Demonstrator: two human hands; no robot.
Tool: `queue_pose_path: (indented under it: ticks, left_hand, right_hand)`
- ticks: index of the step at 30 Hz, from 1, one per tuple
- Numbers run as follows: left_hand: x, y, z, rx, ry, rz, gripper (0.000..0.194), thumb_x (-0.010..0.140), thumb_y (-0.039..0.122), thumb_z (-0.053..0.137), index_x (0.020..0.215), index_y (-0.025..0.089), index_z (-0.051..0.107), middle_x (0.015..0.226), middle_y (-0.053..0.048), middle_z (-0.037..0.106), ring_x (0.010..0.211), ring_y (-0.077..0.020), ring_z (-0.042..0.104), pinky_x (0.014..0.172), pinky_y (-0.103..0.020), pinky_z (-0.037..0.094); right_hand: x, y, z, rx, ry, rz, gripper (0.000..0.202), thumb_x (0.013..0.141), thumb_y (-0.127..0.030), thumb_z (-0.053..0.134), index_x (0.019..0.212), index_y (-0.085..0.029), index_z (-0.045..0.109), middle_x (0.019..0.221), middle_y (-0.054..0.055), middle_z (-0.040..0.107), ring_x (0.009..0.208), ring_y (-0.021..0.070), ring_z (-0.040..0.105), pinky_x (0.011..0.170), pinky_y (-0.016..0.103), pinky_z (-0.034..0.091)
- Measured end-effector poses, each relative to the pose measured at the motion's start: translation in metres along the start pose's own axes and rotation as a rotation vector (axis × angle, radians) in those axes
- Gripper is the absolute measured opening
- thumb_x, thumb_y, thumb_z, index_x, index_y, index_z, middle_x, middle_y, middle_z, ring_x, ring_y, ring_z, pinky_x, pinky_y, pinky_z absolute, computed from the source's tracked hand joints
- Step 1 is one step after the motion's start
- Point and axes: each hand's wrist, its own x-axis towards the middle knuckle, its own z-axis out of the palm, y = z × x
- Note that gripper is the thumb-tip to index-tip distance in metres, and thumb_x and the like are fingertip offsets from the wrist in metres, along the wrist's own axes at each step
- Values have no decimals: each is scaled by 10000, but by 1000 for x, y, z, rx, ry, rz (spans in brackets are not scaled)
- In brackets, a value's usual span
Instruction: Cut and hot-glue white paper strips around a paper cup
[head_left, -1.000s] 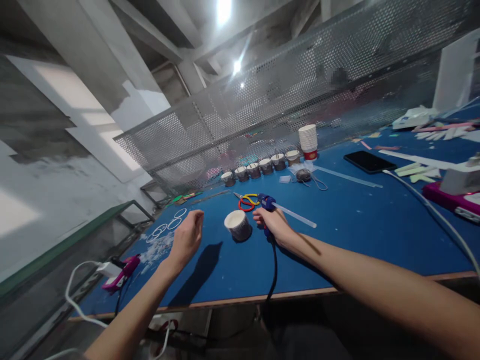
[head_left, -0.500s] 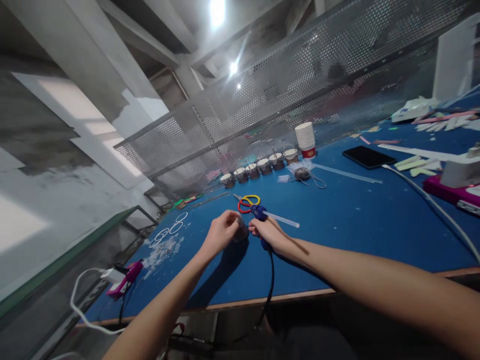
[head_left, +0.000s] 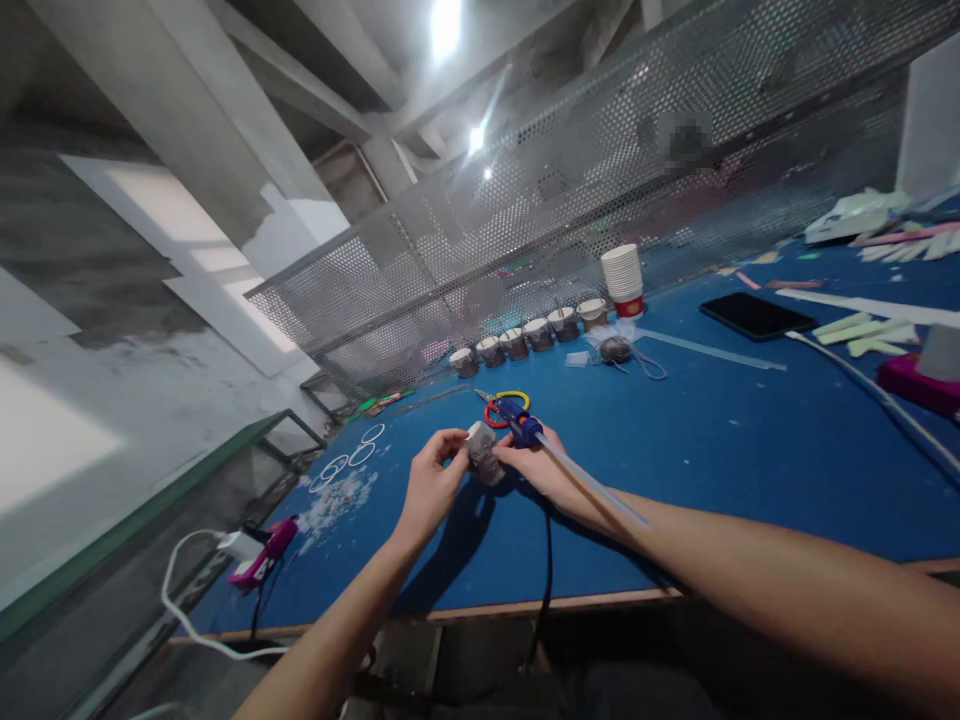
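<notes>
as i view it through the head camera, the thumb and fingers of the left hand (head_left: 433, 480) are closed on the side of a grey-wrapped cup (head_left: 486, 458), tilted, just below the centre of the frame; i cannot tell whether its base touches the blue table (head_left: 675, 430). immediately to its right, the right hand (head_left: 541, 470) has its fingers wrapped about a blue glue gun (head_left: 525, 427), the fingertips close against the cup, contact being unclear to me. a translucent glue stick (head_left: 589, 482) projects from the gun toward the lower right; a black cord (head_left: 550, 550) hangs toward the bottom edge. just above the gun lie scissors (head_left: 496, 400) with red and yellow handles. left of centre i note white rings (head_left: 349, 460) above pale scraps (head_left: 337, 507). in the upper middle, six small cups (head_left: 538, 336) stand in a row ending beside a paper-cup stack (head_left: 622, 273). a dark phone (head_left: 757, 315) lies at right, a purple power strip (head_left: 266, 556) at lower left.
</notes>
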Motion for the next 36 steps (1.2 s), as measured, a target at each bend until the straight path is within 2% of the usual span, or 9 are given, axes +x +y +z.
queue_pose_path:
  ticks: [5,9,14,25,31,36]
  left_hand:
    - [-6,2,5,104,52,98,172,731,281,557,847,180,633,788,-32,716,743,-174,661,715,-283,513]
    - [-11,1,8,105,36,133,170,753,290,551,852,183,640,766,-24,712,687,-158,644,670,-268,517]
    - [-12,0,9,38,52,81,163,746,289,580,839,172,643,747,-26,707,652,-150,630,643,-260,519]
    - [-21,-3,19,-114,220,16,171,728,298,622,845,173,616,782,-35,683,722,-164,649,667,-271,526]
    - [-20,4,4,-87,365,31,193,727,333,620,846,182,613,787,-32,669,742,-167,640,702,-279,523]
    - [-18,4,-14,-11,342,45,195,744,344,598,856,184,614,801,-41,683,747,-177,655,706,-281,531]
  right_hand:
    - [1,2,-2,-25,-29,-72,173,572,-234,660,689,-202,536,621,-41,597,582,140,565,599,264,460]
    - [2,4,-5,-90,-21,-113,125,596,-225,624,680,-206,533,616,-45,583,576,139,548,597,266,446]
    - [6,7,-6,-197,-11,-149,87,614,-226,602,648,-212,523,594,-41,559,572,150,523,589,273,413]
    - [2,4,-4,-375,20,-207,55,709,-252,601,729,-212,569,683,12,647,650,193,589,632,288,444]
    - [14,4,-17,-420,118,-164,39,672,-236,575,671,-225,538,599,-8,592,602,188,556,617,283,426]
    - [21,1,-22,-383,175,-122,98,665,-298,564,645,-229,497,560,-13,556,548,173,519,548,267,389]
